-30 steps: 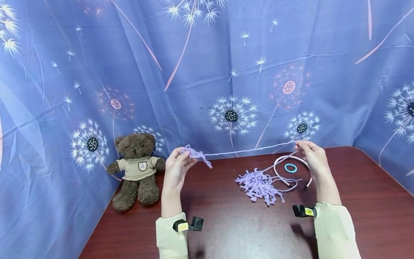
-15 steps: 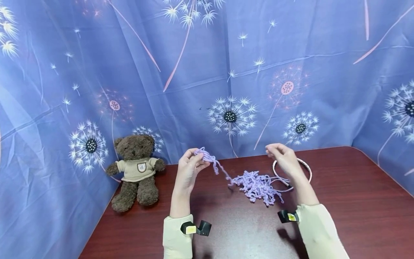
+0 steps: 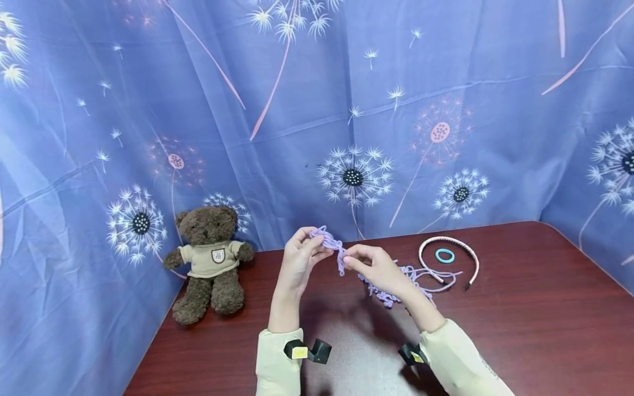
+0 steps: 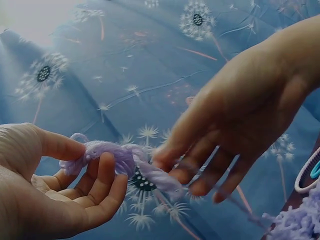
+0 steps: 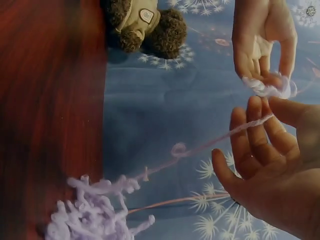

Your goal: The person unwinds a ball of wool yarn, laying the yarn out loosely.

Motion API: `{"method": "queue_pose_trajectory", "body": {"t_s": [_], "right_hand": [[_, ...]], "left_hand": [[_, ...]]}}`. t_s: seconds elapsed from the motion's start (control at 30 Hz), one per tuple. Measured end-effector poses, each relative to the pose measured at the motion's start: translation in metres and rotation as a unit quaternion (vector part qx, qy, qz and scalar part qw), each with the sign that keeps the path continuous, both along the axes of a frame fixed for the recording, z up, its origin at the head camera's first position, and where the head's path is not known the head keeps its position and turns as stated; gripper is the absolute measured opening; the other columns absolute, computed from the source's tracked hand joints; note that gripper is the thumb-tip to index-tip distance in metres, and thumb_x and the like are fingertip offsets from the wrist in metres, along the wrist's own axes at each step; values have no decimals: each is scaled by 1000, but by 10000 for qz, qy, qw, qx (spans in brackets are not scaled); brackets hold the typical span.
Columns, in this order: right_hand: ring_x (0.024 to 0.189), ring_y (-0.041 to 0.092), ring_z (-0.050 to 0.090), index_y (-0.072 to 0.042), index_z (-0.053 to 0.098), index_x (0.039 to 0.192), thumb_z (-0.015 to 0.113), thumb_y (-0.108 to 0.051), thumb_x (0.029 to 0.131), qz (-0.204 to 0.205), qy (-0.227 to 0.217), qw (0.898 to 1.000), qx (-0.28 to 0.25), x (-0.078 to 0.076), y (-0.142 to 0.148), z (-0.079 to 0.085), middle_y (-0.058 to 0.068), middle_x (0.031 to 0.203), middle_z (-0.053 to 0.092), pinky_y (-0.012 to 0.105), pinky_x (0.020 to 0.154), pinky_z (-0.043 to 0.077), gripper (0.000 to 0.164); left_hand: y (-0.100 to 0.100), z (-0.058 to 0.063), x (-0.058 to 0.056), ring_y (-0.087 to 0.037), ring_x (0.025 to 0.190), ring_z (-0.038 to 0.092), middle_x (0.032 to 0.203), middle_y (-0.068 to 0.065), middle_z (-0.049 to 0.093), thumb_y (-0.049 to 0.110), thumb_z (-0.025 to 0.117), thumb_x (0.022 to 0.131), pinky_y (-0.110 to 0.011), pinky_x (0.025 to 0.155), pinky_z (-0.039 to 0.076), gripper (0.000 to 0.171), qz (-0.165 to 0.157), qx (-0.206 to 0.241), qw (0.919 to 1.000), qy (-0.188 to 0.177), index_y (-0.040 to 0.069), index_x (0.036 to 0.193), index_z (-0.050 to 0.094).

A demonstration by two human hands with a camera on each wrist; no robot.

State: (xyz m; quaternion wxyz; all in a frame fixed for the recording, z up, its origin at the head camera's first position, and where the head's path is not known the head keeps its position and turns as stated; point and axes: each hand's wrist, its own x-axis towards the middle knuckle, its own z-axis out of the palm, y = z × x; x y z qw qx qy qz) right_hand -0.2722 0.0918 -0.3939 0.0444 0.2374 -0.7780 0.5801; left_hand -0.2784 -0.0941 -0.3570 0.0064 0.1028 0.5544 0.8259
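Purple yarn gathered into a small looped bundle (image 3: 327,237) is held up above the far part of the table, pinched between the thumb and fingers of my left hand (image 3: 293,264). Close beside it, my right hand (image 3: 378,270) pinches yarn at the bundle's right end with thumb and forefinger, the other fingers loosely spread. From those fingertips a single yarn strand (image 5: 207,144) runs down to a curly purple yarn pile (image 5: 95,212) on the table. In the head view my right hand and forearm cover part of that pile.
A white headband (image 3: 476,263) and a small teal ring (image 3: 444,256) lie right of the pile, with loose yarn ends crossing the headband. A brown teddy bear (image 3: 210,258) in a beige shirt sits at the left table edge. A blue dandelion-print curtain (image 3: 292,181) hangs behind.
My right hand has let go of the stretched strand's far end and come left to the bundle. My left hand has shifted slightly right with the bundle, and the strand has dropped.
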Motion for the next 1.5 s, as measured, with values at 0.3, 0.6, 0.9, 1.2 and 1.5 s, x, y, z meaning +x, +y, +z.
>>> {"method": "queue_pose_trajectory", "body": {"t_s": [0.3, 0.6, 0.9, 1.2, 1.5], "right_hand": [[75, 1, 63, 6, 69, 106, 58, -12, 97, -723, -35, 9974, 30, -10, 33, 4, 23, 92, 71, 19, 66, 52, 23], [79, -8, 63, 5, 65, 118, 56, -26, 99, -1571, -314, 9871, -32, -15, 76, 12, -26, 79, 67, 7, 81, 47, 37], [75, -10, 62, -31, 71, 96, 59, -28, 98, -1864, -632, 9778, -715, -15, 109, 13, -29, 75, 66, 7, 73, 50, 12], [77, -9, 61, -34, 69, 96, 58, -30, 98, -1885, -621, 9773, -744, -15, 116, 14, -29, 77, 65, 8, 71, 50, 12], [77, -8, 61, -33, 69, 97, 58, -30, 98, -1873, -578, 9779, -733, -14, 118, 13, -28, 77, 65, 8, 72, 50, 12]], "left_hand": [[-25, 6, -1, -9, 63, 63, 75, 4, 67, -6, 47, 94, -26, 69, 58, 20, 400, 326, 9987, 13, 13, 91, 53], [-36, 8, -1, -10, 64, 64, 75, 4, 67, -4, 49, 95, -27, 72, 58, 18, 484, 373, 9981, -18, 14, 93, 53], [-40, 8, -1, -10, 63, 63, 74, 4, 66, -3, 49, 95, -28, 72, 58, 19, 563, 433, 9975, -39, 14, 91, 54], [-38, 7, -1, -11, 62, 64, 73, 4, 64, -3, 48, 95, -28, 72, 59, 18, 500, 413, 9979, -15, 14, 90, 54], [-36, 8, -1, -13, 62, 66, 78, 1, 62, -2, 47, 96, -32, 72, 60, 15, 405, 481, 9980, -80, 11, 91, 51]]}}
